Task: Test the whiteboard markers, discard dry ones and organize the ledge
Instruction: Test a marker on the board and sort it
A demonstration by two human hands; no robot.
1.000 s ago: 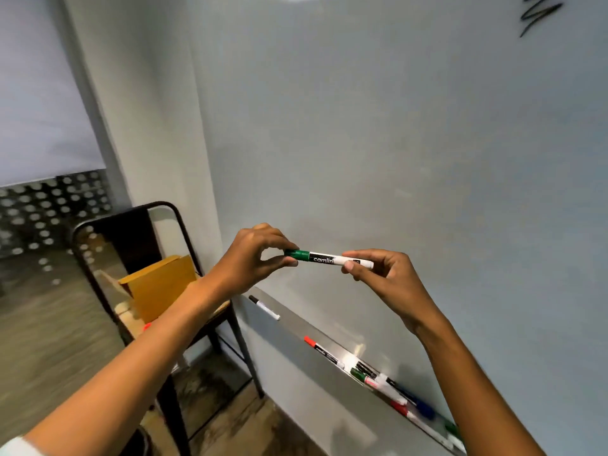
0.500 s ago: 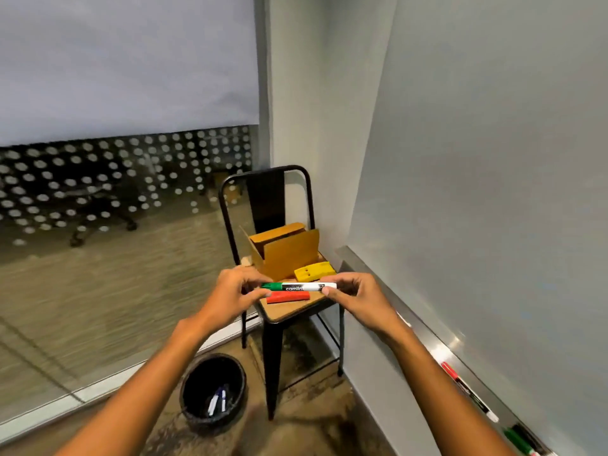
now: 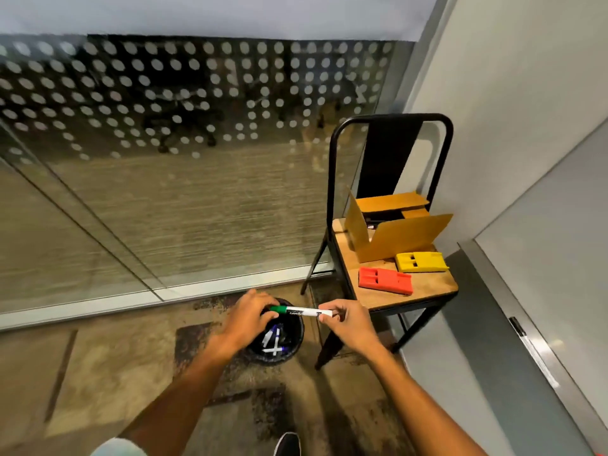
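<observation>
Between our two hands we hold a green-capped whiteboard marker, level, its long axis running left to right across the view. Our left hand pinches the green cap end, our right hand pinches the white tail end, fingers curled round the barrel on both sides. Directly below the cap end and our left hand sits the black waste bin on the floor, with a few discarded markers already lying in it. The tail end and our right hand reach past the bin's rim, toward the chair. So we judge the drop turns on this: the marker lies crosswise with only its left half over the opening, and our left hand is the nearer one. Tipping it cap-down or shifting left before letting go should keep it off the rim.
</observation>
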